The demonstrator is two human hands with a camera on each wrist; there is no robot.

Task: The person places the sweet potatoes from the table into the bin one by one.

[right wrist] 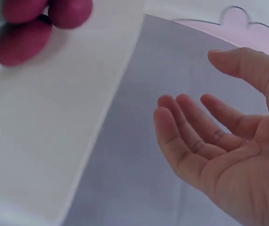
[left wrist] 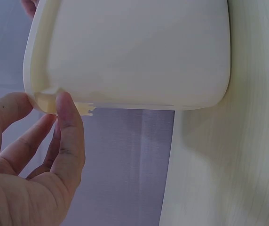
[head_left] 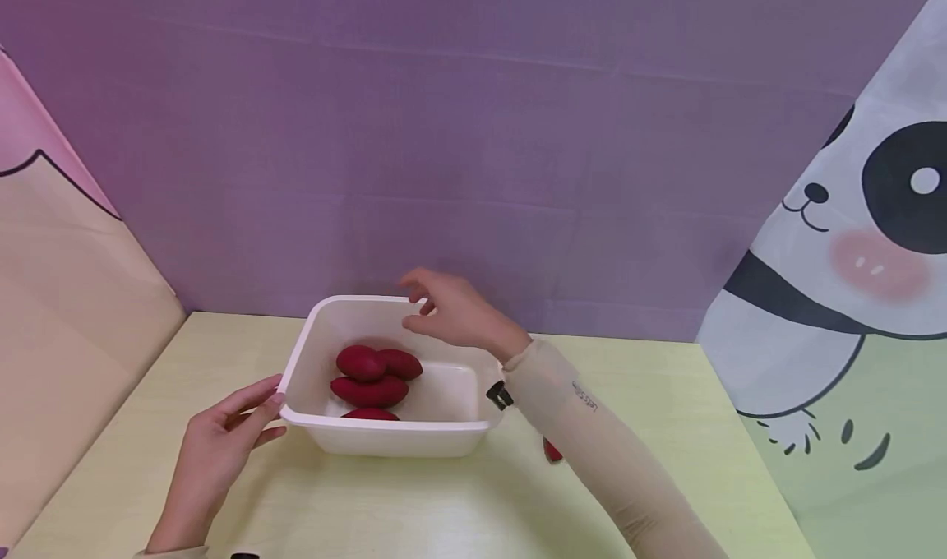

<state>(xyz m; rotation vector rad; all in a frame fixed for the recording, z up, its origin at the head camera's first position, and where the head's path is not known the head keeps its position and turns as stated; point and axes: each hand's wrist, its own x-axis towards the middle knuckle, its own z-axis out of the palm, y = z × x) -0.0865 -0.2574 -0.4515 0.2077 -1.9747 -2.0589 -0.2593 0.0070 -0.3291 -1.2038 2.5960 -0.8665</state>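
A white plastic basin [head_left: 399, 440] sits on the table, with several red sweet potatoes [head_left: 370, 391] lying together in its left half. At the basin's left front corner, my left hand [head_left: 225, 436] pinches the rim between thumb and fingers; the left wrist view shows the fingertips [left wrist: 68, 106] at that corner. Over the far rim hovers my right hand [head_left: 455, 308], its fingers loosely bent and nothing in them. From the right wrist, that hand [right wrist: 228, 146] appears beside the basin wall, apart from the sweet potatoes [right wrist: 24, 42] inside.
Part of another red item [head_left: 552, 450] shows on the table right of the basin, mostly hidden by my right sleeve [head_left: 592, 427]. A purple cloth wall [head_left: 473, 173] rises behind the table, with a panda-print panel [head_left: 814, 321] on the right.
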